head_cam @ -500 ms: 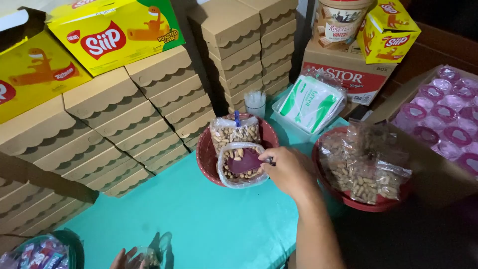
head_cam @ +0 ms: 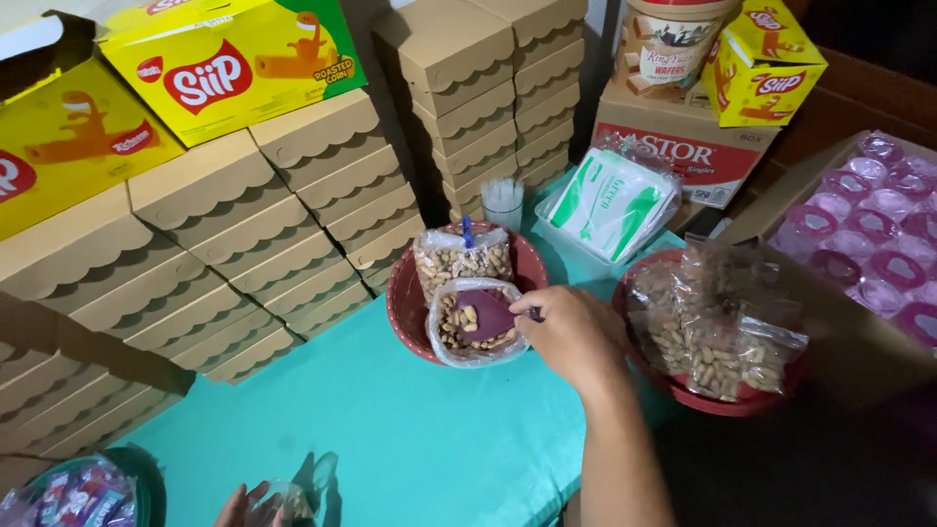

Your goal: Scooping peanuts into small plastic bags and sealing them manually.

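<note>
the right hand (head_cam: 576,337) is clamped on a maroon scoop (head_cam: 485,314) dipped in an open bag of peanuts (head_cam: 468,327) inside a red basket (head_cam: 405,293) at the table's (head_cam: 390,429) far edge. a tied peanut bag (head_cam: 461,259) sits behind it. the left hand (head_cam: 256,506), at the near edge, grips a clear bag (head_cam: 307,488).

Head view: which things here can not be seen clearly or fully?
- Left hand: cut off by the bottom edge; the clear bag it touches is mostly out of frame.
- Scoop: its handle is hidden inside the right hand, so the grip cannot be judged.
- Open bag of peanuts: the scoop covers part of its contents.
- Bowl of wrapped sweets: cut off by the lower left corner.
</note>
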